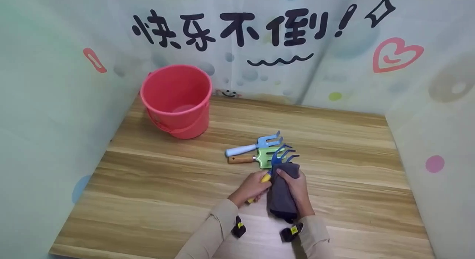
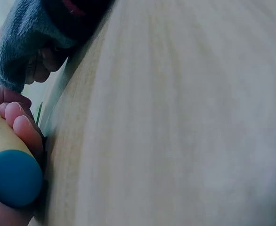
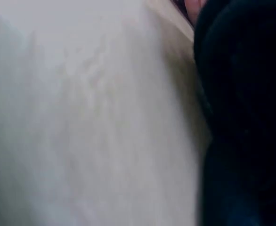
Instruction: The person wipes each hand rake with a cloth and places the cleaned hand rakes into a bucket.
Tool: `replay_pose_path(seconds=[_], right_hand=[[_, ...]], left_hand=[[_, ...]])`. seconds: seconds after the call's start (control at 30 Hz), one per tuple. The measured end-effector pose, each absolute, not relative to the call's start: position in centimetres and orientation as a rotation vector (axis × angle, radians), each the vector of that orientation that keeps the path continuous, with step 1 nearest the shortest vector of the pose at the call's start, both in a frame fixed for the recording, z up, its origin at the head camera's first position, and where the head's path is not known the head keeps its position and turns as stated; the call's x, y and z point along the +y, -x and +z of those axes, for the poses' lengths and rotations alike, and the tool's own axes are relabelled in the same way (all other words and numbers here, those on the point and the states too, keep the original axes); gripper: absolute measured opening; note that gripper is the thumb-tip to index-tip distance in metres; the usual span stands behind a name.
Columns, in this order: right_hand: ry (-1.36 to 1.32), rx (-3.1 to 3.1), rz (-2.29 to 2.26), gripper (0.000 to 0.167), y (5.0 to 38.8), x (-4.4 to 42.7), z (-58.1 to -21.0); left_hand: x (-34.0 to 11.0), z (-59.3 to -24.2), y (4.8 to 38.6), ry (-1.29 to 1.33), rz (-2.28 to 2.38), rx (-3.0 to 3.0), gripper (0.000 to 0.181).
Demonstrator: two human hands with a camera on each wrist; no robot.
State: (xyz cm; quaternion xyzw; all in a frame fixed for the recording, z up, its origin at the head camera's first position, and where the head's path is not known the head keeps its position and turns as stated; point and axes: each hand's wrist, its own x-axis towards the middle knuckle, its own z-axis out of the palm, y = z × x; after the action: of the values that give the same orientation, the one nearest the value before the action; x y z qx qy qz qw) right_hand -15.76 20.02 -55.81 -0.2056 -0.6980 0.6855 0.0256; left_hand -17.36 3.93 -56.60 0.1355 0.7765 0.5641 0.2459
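My left hand grips the yellow handle of a small hand rake, whose blue tines point away from me. In the left wrist view the blue end cap of the handle shows below the curled fingers. A folded grey cloth is held in my right hand, thumb on top, close against the rake where handle and head meet. The cloth hides part of the rake's head. Dark folds of cloth fill the right side of the right wrist view.
Just beyond my hands lie a light-blue hand rake and a green fork with a wooden handle, partly behind the held rake's tines. A red bucket stands at the back left of the wooden table. Printed cloth walls enclose the table.
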Motion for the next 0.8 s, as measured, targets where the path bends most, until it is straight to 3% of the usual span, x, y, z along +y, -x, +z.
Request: replay_pose_path(seconds=[0.43, 0.67, 0.8], right_hand=[[0.818, -1.991, 2.046, 0.044, 16.07, 19.91, -56.00], [0.945, -1.968, 1.987, 0.058, 16.17, 20.08, -56.01], [0.985, -1.896, 1.972, 0.060, 16.17, 19.93, -55.99]], left_hand=[[3.81, -56.71, 17.39, -0.413, 1.490, 2.127, 0.016], [3.64, -56.63, 17.27, -0.414, 1.466, 2.108, 0.029], [3.62, -56.56, 17.40, -0.441, 1.458, 2.107, 0.016]])
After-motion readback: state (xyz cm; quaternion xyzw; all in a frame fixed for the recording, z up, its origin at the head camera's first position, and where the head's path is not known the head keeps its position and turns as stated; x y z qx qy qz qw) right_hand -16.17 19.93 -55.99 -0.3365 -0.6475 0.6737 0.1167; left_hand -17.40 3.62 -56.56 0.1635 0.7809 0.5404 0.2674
